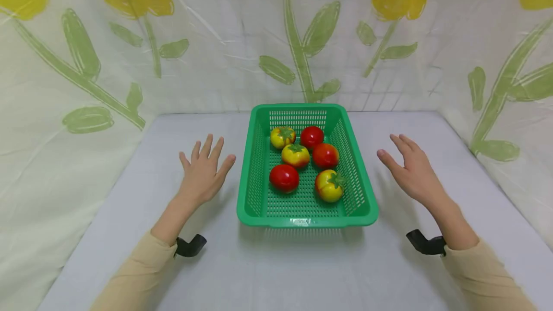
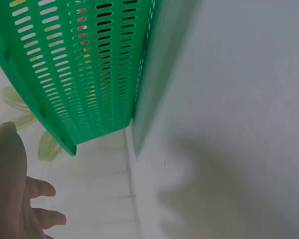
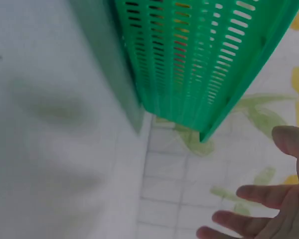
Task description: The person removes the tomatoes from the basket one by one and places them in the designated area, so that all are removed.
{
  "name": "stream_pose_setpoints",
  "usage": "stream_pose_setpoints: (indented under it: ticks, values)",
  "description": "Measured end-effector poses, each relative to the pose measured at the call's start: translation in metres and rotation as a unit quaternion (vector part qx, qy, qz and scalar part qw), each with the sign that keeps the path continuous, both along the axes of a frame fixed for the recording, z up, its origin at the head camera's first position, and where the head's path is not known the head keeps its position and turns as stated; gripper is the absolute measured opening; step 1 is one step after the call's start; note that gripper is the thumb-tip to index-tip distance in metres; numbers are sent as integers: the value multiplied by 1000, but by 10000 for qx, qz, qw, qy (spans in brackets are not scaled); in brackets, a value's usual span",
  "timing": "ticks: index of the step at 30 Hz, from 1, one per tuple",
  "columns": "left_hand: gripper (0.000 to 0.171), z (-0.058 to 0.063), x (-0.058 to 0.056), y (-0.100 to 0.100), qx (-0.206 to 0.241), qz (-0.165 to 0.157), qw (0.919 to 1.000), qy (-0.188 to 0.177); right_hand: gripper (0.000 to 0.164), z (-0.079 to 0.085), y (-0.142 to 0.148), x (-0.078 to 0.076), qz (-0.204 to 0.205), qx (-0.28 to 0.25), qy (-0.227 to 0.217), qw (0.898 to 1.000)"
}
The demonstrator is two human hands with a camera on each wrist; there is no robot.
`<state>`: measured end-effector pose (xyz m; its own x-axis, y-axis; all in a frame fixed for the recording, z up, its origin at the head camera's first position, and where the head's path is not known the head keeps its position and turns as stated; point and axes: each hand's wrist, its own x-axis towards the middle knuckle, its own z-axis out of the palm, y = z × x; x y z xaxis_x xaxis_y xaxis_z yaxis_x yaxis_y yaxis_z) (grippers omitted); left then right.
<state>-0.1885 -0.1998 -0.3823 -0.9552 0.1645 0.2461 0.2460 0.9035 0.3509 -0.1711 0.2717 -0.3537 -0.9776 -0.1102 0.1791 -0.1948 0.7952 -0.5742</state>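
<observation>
Apparently pre-contact: left hand (image 1: 202,175) and right hand (image 1: 412,172) are hovering empty, fingers extended, either side of the green basket (image 1: 263,221) containing six toy fruits (image 1: 295,156), any grasp likely requiring inward reaching.

A pale grey-white tabletop (image 1: 302,272) — a green slotted basket (image 1: 270,221) stands directly on it.

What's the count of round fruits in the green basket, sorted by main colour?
Mostly yellow fruits: 3
Mostly red fruits: 3
Total in the green basket: 6
</observation>
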Motion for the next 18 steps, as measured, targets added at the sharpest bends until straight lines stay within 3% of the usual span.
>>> stream_pose_setpoints:
  ticks: [5, 11, 18]
  values:
    - [74, 2, 7, 3, 326, -102, 9993, 182, 60, -3, -8, 11, 45, -932, -98, 9956]
    - [70, 6, 16, 10, 666, -283, 9962, 485, 52, -12, -19, 20, 176, -1758, -408, 9834]
    - [65, 10, 24, 20, 919, -534, 9919, 694, 51, -23, -26, 27, 376, -1987, -623, 9773]
